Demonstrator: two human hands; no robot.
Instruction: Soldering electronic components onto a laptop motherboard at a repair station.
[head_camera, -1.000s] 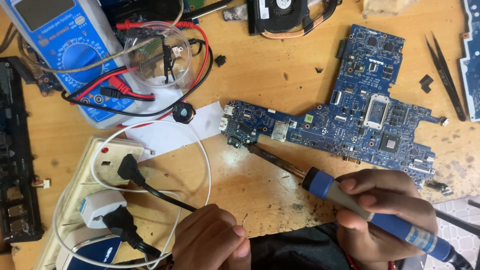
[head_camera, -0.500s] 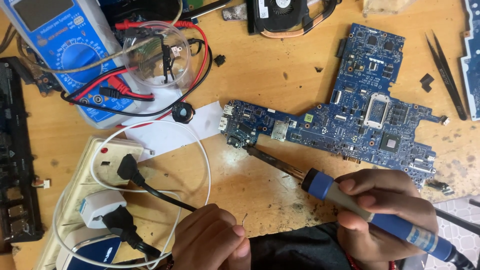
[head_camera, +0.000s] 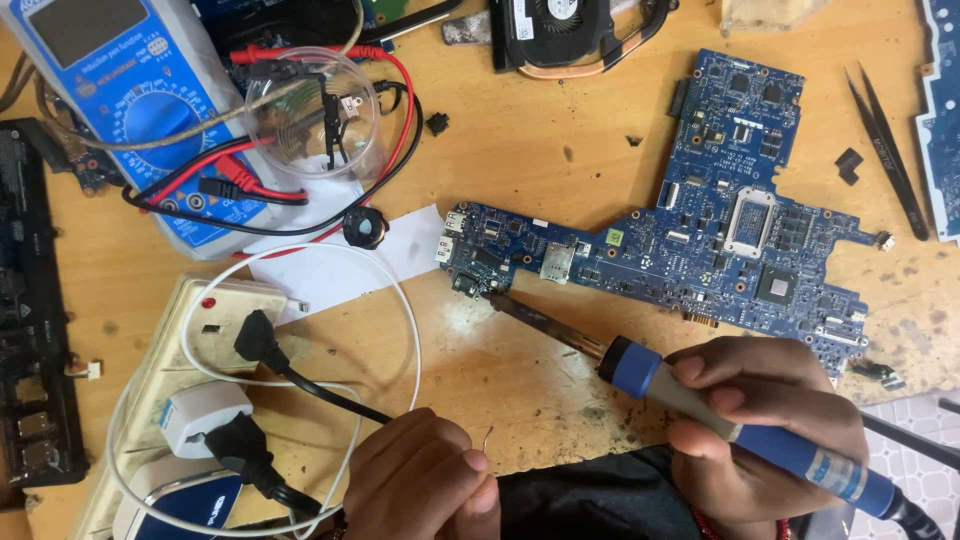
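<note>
Paper (head_camera: 400, 262), a white sheet lying flat, sits between the blue meter (head_camera: 130, 110) at upper left and the blue circuit board (head_camera: 700, 250) in the middle of the wooden bench (head_camera: 560, 130). The meter has a grey screen and a round dial, with red and black leads looped over it, and a clear round dish (head_camera: 312, 112) rests on its right side. A cream power strip (head_camera: 190, 370) at lower left carries a red dot, a black plug and a white adapter, with a white cable circling over it.

Right hand (head_camera: 770, 440), fingers curled shut round the blue handle, holds a soldering iron (head_camera: 640, 365); its dark tip reaches up and left to touch the board's lower left corner, well away from the hand itself. Left hand (head_camera: 420, 485) sits low, just left of the iron's handle and apart from the board, thumb and finger pinched on a thin wire (head_camera: 488, 438) that is hard to make out.

Black tweezers (head_camera: 885, 150) lie at right beside a second blue board cut off by the edge. A fan (head_camera: 560, 25) at top is partly out of frame. Dark cloth at the bottom hides both wrists.
</note>
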